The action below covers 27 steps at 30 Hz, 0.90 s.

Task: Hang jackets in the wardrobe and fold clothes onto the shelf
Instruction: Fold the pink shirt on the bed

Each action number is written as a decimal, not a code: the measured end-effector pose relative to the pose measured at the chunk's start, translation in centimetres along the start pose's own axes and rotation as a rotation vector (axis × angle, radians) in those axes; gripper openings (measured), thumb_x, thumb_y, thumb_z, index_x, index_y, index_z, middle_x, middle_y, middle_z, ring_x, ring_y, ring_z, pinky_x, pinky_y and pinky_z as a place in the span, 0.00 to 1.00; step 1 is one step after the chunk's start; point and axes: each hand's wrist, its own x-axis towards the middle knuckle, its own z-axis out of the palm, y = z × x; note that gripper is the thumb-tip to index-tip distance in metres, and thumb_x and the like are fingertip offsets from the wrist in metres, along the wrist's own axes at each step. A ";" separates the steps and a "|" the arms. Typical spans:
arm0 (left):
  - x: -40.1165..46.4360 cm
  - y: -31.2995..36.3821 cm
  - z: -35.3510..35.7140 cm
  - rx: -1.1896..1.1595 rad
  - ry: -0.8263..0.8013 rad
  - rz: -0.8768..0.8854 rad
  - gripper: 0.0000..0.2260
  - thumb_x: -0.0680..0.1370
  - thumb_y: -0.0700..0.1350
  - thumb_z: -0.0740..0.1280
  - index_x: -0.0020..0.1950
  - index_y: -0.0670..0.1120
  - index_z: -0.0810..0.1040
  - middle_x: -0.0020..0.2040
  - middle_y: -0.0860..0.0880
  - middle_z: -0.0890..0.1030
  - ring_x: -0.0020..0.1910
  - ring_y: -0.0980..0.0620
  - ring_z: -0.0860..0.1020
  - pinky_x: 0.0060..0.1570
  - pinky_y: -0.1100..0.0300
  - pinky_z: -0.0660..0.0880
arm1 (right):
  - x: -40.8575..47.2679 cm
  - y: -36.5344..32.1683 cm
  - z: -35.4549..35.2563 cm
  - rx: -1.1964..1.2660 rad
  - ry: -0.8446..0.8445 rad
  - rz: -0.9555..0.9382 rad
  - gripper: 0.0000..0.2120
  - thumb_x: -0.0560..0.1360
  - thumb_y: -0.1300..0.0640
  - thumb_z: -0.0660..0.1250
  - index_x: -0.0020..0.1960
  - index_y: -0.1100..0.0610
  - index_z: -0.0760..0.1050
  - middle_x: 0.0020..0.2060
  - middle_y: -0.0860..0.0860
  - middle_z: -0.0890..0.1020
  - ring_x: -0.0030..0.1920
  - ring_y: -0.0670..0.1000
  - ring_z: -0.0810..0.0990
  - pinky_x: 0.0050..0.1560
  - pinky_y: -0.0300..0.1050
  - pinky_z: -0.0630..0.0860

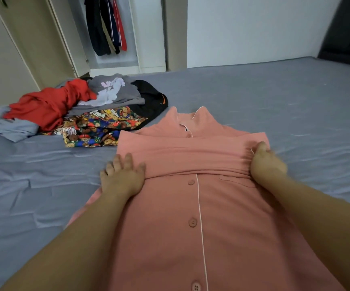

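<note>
Pink shirt [193,206] lies buttoned on bed [253,97], sleeves folded across chest. Left hand [121,175] flat, pressing fold edge; right hand [266,162] pinching sleeve fold (folding step underway). Next: likely fold hem upward. Unfolded pile [81,110] beyond; wardrobe [115,38] open.

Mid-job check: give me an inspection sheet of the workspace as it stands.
Surface: bed with a wrinkled grey-blue sheet.
Job's things: pink button-up top lying flat, sleeves folded across the chest.
Clutter: unfolded pile at far left, with red, grey, black and bear-print pieces.
Hands: left hand flat on the top's left edge; right hand grips the folded sleeve.
Cables: nothing seen.
Surroundings: open wardrobe with dark garments hanging; white wall.
</note>
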 end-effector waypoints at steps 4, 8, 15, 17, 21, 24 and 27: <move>-0.1 -0.3 0.4 -0.195 0.265 -0.180 0.25 0.81 0.55 0.53 0.71 0.38 0.64 0.68 0.35 0.69 0.65 0.34 0.68 0.64 0.43 0.65 | -0.3 0.4 1.3 0.034 0.180 0.207 0.17 0.79 0.54 0.57 0.62 0.64 0.69 0.64 0.67 0.70 0.65 0.66 0.67 0.65 0.56 0.62; 1.0 -1.3 -1.2 -0.114 0.174 -0.257 0.17 0.80 0.41 0.54 0.67 0.36 0.68 0.63 0.36 0.76 0.62 0.36 0.75 0.58 0.46 0.71 | 2.0 0.6 -0.1 0.169 -0.021 0.277 0.23 0.81 0.50 0.54 0.67 0.67 0.64 0.67 0.66 0.69 0.68 0.64 0.69 0.67 0.57 0.64; 2.4 6.3 -2.6 0.223 0.370 0.253 0.24 0.79 0.50 0.52 0.74 0.44 0.59 0.71 0.41 0.62 0.70 0.40 0.62 0.70 0.41 0.56 | 2.4 -3.2 -0.4 -0.198 0.155 -0.216 0.23 0.76 0.55 0.59 0.70 0.61 0.63 0.69 0.59 0.65 0.68 0.61 0.65 0.69 0.60 0.57; 3.7 8.4 -1.5 0.084 0.186 0.326 0.28 0.80 0.60 0.47 0.78 0.52 0.51 0.79 0.47 0.52 0.77 0.44 0.50 0.71 0.35 0.43 | 3.0 -5.6 0.4 -0.143 0.036 -0.426 0.27 0.78 0.50 0.55 0.74 0.59 0.59 0.73 0.59 0.62 0.72 0.60 0.61 0.72 0.57 0.53; 6.5 9.1 2.5 0.084 -0.075 0.245 0.35 0.76 0.70 0.40 0.79 0.55 0.42 0.80 0.51 0.40 0.78 0.48 0.38 0.70 0.36 0.33 | 4.6 -8.2 4.2 -0.098 -0.276 -0.378 0.36 0.80 0.36 0.40 0.79 0.59 0.46 0.78 0.57 0.48 0.78 0.56 0.45 0.75 0.55 0.38; 10.0 10.1 2.8 -0.048 0.060 0.268 0.35 0.77 0.68 0.41 0.80 0.51 0.43 0.80 0.48 0.41 0.78 0.48 0.39 0.72 0.40 0.34 | 7.6 -9.1 5.4 -0.056 -0.270 -0.292 0.40 0.78 0.33 0.38 0.79 0.60 0.44 0.78 0.57 0.47 0.78 0.55 0.43 0.75 0.55 0.38; 13.4 11.3 2.7 -0.123 0.159 0.259 0.34 0.80 0.65 0.44 0.80 0.47 0.44 0.80 0.45 0.46 0.79 0.46 0.43 0.74 0.45 0.36 | 10.3 -10.2 6.5 0.023 -0.154 -0.272 0.40 0.78 0.33 0.40 0.78 0.61 0.49 0.78 0.57 0.53 0.78 0.55 0.49 0.76 0.55 0.43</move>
